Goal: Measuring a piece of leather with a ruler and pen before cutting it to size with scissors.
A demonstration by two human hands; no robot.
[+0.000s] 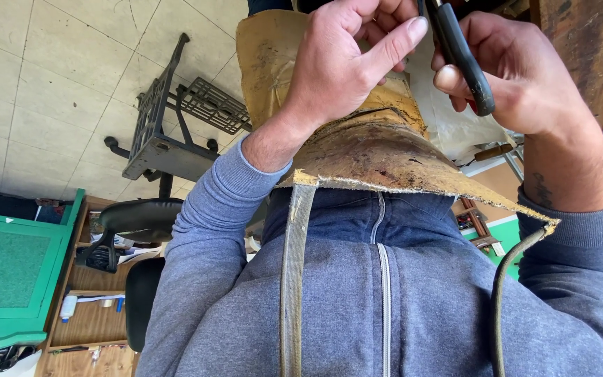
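Head view, hands: two, both bare, raised over a worn tan leather apron (378, 150) that lies across the person's front.
Left hand (340, 66): fingers curled and pinching near the top of the apron, forefinger stretched toward the tool; what it grips is hidden.
Right hand (518, 73): closed around one black-handled tool (462, 56), the handle slanting down across the palm; its working end is cut off at the top edge.
Apron: one stained, frayed-edged piece, just under both hands, touching the left wrist.
Straps: two, one flat webbing strap (291, 279) hanging down the left of the chest, one dark cord (500, 300) on the right.
Clothing: one blue-grey zipped hoodie (385, 300), two sleeves.
Floor: pale tiles (50, 70), with one dark cast-iron treadle stand (165, 132) on them.
Seat: one black office chair (137, 223) beside the person's left arm.
Furniture: one green cabinet (8, 272) and one wooden shelf unit (92, 321) with small items.
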